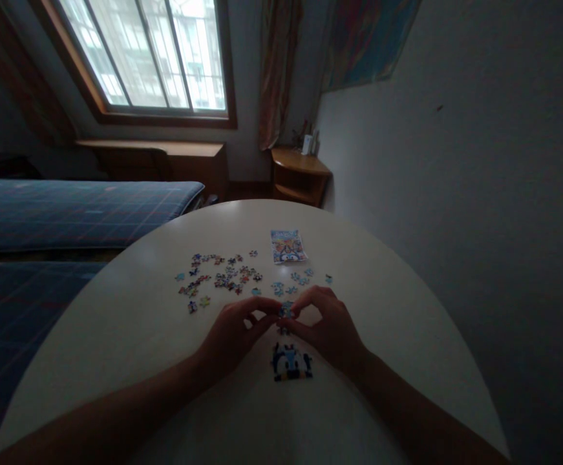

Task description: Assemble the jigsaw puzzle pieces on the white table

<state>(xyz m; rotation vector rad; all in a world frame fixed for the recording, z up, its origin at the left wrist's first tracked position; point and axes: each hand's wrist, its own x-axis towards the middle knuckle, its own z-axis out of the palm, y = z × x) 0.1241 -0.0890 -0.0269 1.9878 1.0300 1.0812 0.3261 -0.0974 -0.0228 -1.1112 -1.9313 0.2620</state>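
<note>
Between my two hands, a light-blue jigsaw puzzle piece [286, 310] is pinched, raised a little off the table. My left hand [240, 326] grips its left side with thumb and forefinger. On its right side, my right hand [327, 323] has thumb and forefinger closed the same way. Whether it is one piece or two joined is too small to tell. Just below the fingers lies another puzzle piece [284, 330], partly hidden. Nearer to me sits a joined puzzle section [291, 363] with a blue and white cartoon face.
Loose puzzle pieces [227, 279] are scattered left of centre on the round white table [368, 271]. Several light-blue pieces [300, 278] lie beyond my hands, before a printed picture sheet [287, 247]. A bed [77, 213] stands left, a wall [456, 194] right.
</note>
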